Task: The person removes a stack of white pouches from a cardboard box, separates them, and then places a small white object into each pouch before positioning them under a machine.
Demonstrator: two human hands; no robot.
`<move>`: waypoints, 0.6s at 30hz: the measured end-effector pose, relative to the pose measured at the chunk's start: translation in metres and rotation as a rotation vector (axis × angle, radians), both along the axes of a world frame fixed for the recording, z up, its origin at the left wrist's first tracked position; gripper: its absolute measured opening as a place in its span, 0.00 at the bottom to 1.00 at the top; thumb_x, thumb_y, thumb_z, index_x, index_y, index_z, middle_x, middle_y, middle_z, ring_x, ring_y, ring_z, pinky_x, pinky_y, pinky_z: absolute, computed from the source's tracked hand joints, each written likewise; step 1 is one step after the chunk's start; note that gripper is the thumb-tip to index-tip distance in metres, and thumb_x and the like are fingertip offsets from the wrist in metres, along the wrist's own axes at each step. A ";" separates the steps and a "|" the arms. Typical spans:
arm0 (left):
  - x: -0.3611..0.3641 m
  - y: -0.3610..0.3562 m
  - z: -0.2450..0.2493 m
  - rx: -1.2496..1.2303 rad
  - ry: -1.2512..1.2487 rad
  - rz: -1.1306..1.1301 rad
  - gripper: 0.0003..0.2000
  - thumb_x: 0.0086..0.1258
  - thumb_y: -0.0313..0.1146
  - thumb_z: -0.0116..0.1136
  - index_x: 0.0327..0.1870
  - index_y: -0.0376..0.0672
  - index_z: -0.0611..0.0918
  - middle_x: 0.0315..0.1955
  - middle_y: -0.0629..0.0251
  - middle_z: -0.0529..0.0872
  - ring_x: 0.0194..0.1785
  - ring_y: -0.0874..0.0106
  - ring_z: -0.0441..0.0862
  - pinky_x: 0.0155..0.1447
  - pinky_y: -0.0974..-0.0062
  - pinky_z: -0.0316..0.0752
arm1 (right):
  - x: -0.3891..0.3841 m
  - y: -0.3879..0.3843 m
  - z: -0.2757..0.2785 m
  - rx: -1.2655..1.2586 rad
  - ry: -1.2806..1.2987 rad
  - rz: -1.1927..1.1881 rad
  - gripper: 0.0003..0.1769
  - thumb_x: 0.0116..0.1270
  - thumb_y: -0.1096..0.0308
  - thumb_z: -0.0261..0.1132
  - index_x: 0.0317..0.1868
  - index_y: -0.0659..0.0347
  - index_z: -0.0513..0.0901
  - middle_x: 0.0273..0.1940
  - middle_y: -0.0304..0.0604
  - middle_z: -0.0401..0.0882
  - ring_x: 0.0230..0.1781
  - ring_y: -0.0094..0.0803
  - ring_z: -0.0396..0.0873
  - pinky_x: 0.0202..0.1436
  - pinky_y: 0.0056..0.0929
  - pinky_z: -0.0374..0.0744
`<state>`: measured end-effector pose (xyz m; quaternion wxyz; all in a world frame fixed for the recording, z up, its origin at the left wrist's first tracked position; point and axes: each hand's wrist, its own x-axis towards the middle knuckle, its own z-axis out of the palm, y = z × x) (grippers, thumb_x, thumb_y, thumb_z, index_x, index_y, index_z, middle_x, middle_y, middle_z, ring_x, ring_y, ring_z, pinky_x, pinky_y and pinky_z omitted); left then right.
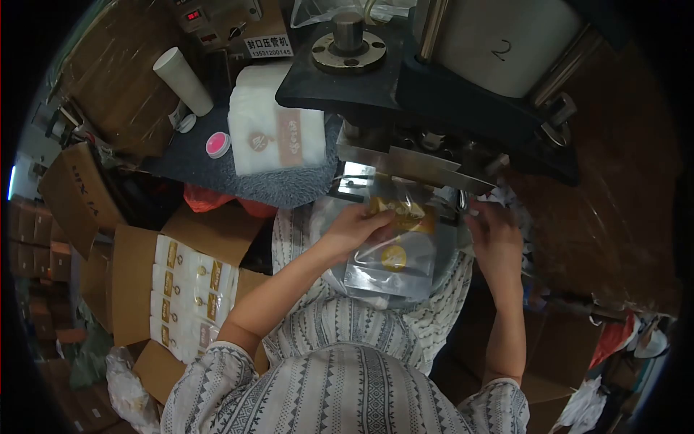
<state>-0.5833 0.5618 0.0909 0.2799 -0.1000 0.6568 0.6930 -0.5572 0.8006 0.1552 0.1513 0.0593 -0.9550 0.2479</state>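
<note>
Positioning pouch [416, 253]: apparently the current step, below the press [448, 101]
Left hand [358, 230]: gripping its left side
Right hand [499, 235]: near press, grasp unclear
Next move: likely needs edge straight

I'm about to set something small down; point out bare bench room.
Bare: dark benchtop left of the pink-topped tub, and grey towel in front of the white packet. Crowded: at the press, around left hand, right hand and pouch.
</note>
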 end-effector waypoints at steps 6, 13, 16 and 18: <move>-0.029 -0.047 0.002 -0.712 0.801 0.172 0.26 0.68 0.47 0.57 0.55 0.31 0.75 0.48 0.48 0.79 0.51 0.53 0.78 0.54 0.62 0.72 | -0.030 0.032 -0.043 0.091 -0.038 0.025 0.13 0.54 0.80 0.62 0.42 0.62 0.80 0.46 0.52 0.75 0.37 0.49 0.80 0.42 0.40 0.78; 0.002 -0.113 -0.009 -1.381 1.120 -0.042 0.22 0.63 0.36 0.60 0.56 0.38 0.73 0.51 0.52 0.76 0.57 0.52 0.72 0.56 0.59 0.68 | -0.017 0.026 -0.013 -0.114 -0.274 -0.074 0.10 0.56 0.77 0.63 0.41 0.63 0.80 0.39 0.52 0.77 0.36 0.46 0.82 0.39 0.36 0.79; 0.028 -0.115 -0.002 -1.251 0.979 0.043 0.14 0.58 0.27 0.60 0.46 0.40 0.79 0.38 0.58 0.79 0.44 0.56 0.78 0.44 0.62 0.73 | -0.007 0.015 0.010 -0.365 -0.334 -0.071 0.11 0.56 0.77 0.65 0.41 0.64 0.79 0.35 0.50 0.79 0.34 0.44 0.83 0.37 0.32 0.79; 0.046 -0.103 0.007 -1.202 0.958 0.134 0.11 0.56 0.23 0.60 0.41 0.41 0.81 0.32 0.61 0.80 0.37 0.58 0.80 0.38 0.64 0.74 | 0.000 -0.017 0.022 -0.429 -0.214 0.221 0.14 0.54 0.80 0.66 0.43 0.66 0.79 0.31 0.47 0.78 0.33 0.37 0.82 0.37 0.28 0.79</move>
